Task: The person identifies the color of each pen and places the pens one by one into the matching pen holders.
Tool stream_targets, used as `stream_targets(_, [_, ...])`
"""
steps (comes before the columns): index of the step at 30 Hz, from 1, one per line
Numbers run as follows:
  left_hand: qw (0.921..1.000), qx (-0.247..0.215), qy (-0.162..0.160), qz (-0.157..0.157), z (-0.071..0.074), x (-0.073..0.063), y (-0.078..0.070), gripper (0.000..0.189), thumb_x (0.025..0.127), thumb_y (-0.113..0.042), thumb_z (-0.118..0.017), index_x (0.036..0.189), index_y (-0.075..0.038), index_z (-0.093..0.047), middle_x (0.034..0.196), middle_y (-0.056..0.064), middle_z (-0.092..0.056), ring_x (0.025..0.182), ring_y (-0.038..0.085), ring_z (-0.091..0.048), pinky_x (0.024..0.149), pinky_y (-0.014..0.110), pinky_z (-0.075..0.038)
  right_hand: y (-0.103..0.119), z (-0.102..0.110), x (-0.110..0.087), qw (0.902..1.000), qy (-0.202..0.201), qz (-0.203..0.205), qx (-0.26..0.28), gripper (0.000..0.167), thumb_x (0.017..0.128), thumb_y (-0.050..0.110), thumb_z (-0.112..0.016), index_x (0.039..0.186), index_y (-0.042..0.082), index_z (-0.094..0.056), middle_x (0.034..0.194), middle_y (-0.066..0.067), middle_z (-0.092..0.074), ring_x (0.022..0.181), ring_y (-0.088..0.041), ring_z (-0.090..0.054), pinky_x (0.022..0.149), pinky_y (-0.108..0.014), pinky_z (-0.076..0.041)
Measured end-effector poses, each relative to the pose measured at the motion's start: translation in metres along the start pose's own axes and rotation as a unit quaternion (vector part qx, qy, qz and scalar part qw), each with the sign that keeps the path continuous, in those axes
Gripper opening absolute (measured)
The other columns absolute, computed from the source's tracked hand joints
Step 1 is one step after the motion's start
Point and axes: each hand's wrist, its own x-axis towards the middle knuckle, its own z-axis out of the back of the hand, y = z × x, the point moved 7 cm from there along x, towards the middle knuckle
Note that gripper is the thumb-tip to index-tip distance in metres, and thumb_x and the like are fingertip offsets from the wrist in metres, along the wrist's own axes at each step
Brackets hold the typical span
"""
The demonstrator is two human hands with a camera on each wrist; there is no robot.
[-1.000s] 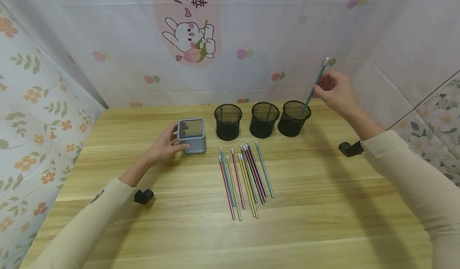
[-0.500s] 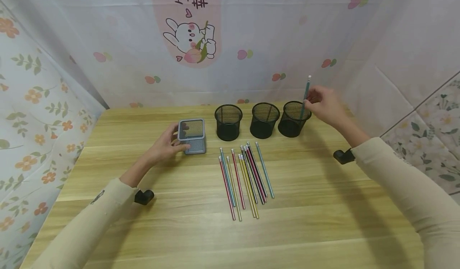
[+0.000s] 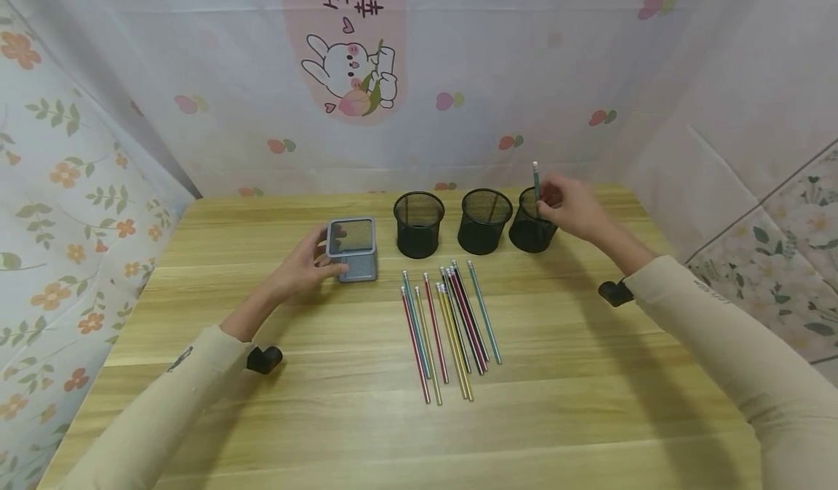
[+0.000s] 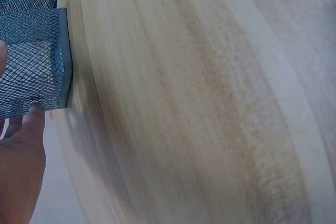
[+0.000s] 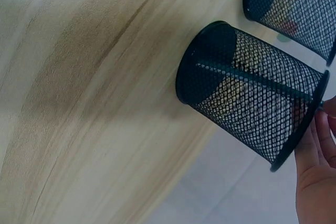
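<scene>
My left hand (image 3: 302,264) holds a grey square mesh pen holder (image 3: 358,266) upright on the table, thumb at its front and fingers behind its left side. My right hand (image 3: 575,208) pinches a teal pencil (image 3: 537,179) near its upper part, the white eraser end on top. The pencil's lower part stands inside the rightmost round black mesh pen holder (image 3: 532,237); in the right wrist view the shaft (image 5: 252,78) shows through the mesh. Left of that cup stand a middle black pen holder (image 3: 483,235) and another black pen holder (image 3: 417,239).
Several red, teal, yellow and black pencils (image 3: 447,330) lie side by side in front of the cups on the wooden table (image 3: 314,417). A patterned curtain (image 3: 484,54) hangs close behind the table's back edge.
My right hand has moved left and down with the teal pencil, which now stands more upright and deeper in the rightmost cup. My left hand keeps its hold on the grey pen holder.
</scene>
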Motion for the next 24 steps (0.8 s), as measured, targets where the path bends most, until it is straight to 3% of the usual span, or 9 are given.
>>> stream_targets(11, [0.9999,-0.014,0.002,-0.002,-0.0017,0.0004,-0.0017,0.071,0.092,0.005,-0.072,0.149,0.007,-0.030,0.149,0.026,-0.037,0.136,0.047,-0.040,0.103,0.056,-0.042,-0.0003,-0.0059,0.0020,0.9998,0.011,-0.002,-0.014,0.013,0.097,0.000,-0.063,0.108,-0.006,-0.062,0.103,-0.022,-0.068,0.094,-0.039,-0.068,0.081,-0.054,-0.057])
stream_targets(24, [1.0000,-0.009,-0.001,-0.004,-0.0006,-0.0013,-0.0008,0.070,0.093,0.006,-0.070,0.149,0.010,-0.027,0.149,0.029,-0.036,0.139,0.051,-0.034,0.112,0.058,-0.034,-0.0058,-0.0054,0.0020,1.0000,0.007,0.005,-0.002,0.013,0.097,0.000,-0.064,0.108,-0.006,-0.062,0.103,-0.021,-0.067,0.093,-0.036,-0.067,0.080,-0.052,-0.057])
